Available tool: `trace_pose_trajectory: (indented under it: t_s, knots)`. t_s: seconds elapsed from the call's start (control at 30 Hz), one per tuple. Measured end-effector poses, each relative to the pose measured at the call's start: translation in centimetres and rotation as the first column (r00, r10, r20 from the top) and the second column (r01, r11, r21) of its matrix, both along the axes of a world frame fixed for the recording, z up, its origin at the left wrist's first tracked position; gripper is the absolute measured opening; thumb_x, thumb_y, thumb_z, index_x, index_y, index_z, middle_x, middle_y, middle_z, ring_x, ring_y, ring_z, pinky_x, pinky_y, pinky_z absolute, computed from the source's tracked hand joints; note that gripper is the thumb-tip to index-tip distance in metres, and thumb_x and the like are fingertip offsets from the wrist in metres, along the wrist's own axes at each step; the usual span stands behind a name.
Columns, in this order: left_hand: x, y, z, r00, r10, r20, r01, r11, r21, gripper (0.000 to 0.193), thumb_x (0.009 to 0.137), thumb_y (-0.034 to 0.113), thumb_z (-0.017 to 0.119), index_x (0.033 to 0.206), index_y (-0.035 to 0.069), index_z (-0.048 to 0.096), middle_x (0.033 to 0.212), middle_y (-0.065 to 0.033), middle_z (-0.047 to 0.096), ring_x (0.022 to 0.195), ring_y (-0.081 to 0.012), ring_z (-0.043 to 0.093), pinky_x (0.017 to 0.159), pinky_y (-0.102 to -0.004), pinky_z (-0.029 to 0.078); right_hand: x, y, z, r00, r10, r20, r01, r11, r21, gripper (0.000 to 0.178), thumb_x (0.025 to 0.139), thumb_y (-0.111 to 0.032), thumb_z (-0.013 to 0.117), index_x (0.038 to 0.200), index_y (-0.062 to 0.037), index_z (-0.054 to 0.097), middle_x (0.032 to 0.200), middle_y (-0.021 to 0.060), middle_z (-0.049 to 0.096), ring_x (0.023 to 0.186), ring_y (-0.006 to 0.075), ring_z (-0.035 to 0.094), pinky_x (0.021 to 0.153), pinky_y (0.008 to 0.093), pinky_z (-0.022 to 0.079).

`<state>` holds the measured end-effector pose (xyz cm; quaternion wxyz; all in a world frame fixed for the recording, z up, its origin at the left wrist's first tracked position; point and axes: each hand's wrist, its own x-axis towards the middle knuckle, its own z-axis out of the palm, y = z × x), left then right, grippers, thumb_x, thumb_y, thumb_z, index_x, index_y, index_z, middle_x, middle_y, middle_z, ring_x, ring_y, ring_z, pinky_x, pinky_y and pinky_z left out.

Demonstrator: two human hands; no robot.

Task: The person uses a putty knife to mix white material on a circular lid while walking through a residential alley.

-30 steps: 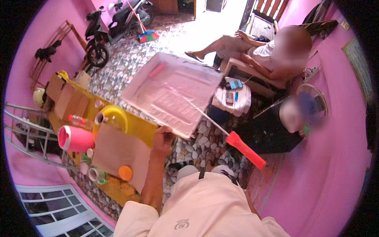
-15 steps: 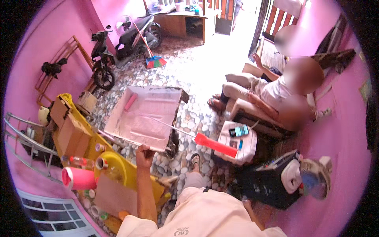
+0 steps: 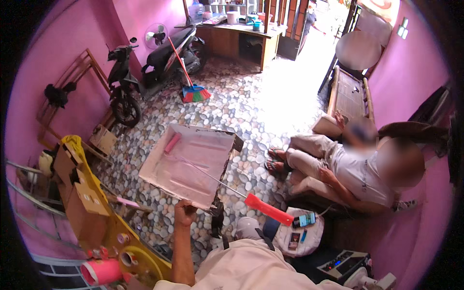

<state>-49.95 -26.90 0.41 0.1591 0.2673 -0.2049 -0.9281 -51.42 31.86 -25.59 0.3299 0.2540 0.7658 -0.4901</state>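
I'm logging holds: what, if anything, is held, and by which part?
The left grip holds the tray by its near edge; the right is out of view.

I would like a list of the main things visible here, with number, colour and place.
Paint tray: one, whitish-pink, in the left hand
Paint roller: one, pink head, red handle, head lying in the tray
Motorbike: one, black, far left
Broom: one, multicoloured, red stick, near the motorbike
Fan: at least one, white, behind the motorbike
Desk: one, brown, far end
Cardboard boxes: several, brown, left
Container: one, pink, lower left
Stool: one, white top, lower right
Phone: one, dark, on the stool
Seated person: at least one, light clothes, right
Left hand: one, bare, gripping the tray's near rim
Right hand: not visible
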Motion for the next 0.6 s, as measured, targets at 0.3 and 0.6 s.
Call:
trace_pose_trajectory:
  t_s: [0.3, 0.6]
  knots:
    - [-22.7, -12.8, -4.5, 0.997, -0.081, 0.012, 0.081, 0.997, -0.012, 0.032, 0.063, -0.002, 0.056, 0.095, -0.001, 0.059, 0.092, -0.0076, 0.063, 0.089, -0.023, 0.06, 0.083, -0.0375, 0.05, -17.2, -12.7, -3.4, 0.993, 0.107, 0.058, -0.11, 0.992, 0.054, 0.021, 0.083, -0.024, 0.059, 0.087, -0.0038, 0.065, 0.071, 0.0045, 0.062, 0.053, 0.0175, 0.057, 0.051, 0.0338, 0.048]
    - [-48.0, -25.7, -4.1, 0.977, -0.206, -0.051, 0.206, 0.978, 0.008, 0.037, 0.066, 0.0, 0.055, 0.103, -0.002, 0.057, 0.098, -0.0115, 0.063, 0.088, -0.0251, 0.061, 0.082, -0.0388, 0.051, -40.1, -26.4, 0.0, 0.975, 0.214, -0.066, -0.206, 0.973, 0.106, 0.021, 0.083, -0.022, 0.061, 0.089, -0.0023, 0.064, 0.073, 0.0036, 0.062, 0.054, 0.0163, 0.057, 0.053, 0.0326, 0.049]
